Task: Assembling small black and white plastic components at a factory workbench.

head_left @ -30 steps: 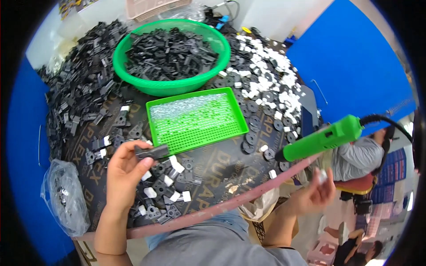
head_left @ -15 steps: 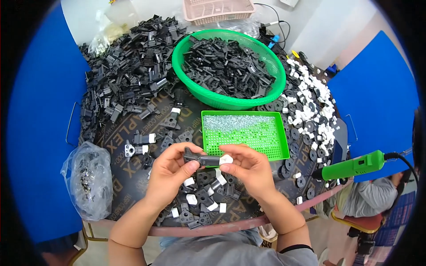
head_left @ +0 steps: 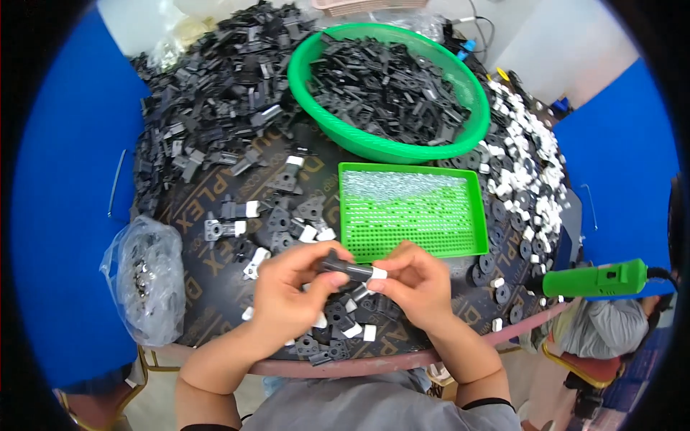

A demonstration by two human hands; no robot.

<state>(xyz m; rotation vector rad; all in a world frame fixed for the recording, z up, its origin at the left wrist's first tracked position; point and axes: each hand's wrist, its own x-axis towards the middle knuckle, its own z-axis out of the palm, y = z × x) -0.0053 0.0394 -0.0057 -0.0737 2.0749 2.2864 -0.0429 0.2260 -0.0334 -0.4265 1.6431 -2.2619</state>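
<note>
My left hand [head_left: 296,281] is closed around a black plastic fitting [head_left: 348,269], thumb on its near side. At the fitting's right end sits a small white cap [head_left: 377,274], pinched between the thumb and fingers of my right hand [head_left: 417,282]. The cap meets the end of the fitting; how deep it sits I cannot tell. Below and around my hands lie several black fittings with white ends, such as one black fitting [head_left: 307,347] near the table edge. Just beyond my hands is a green perforated tray [head_left: 413,248] with small silvery pieces [head_left: 392,184] in it.
A green basket [head_left: 381,149] full of black parts stands at the back, beside a heap of black parts [head_left: 223,93]. White caps [head_left: 532,165] and black discs [head_left: 496,208] cover the right side. A green power screwdriver [head_left: 596,280] lies right; a clear bag [head_left: 147,280] sits left.
The view has shifted, so the table things sit higher and further right. My hands have brought the white cap and the black fitting closer together, and the fitting now tilts down to the right.
</note>
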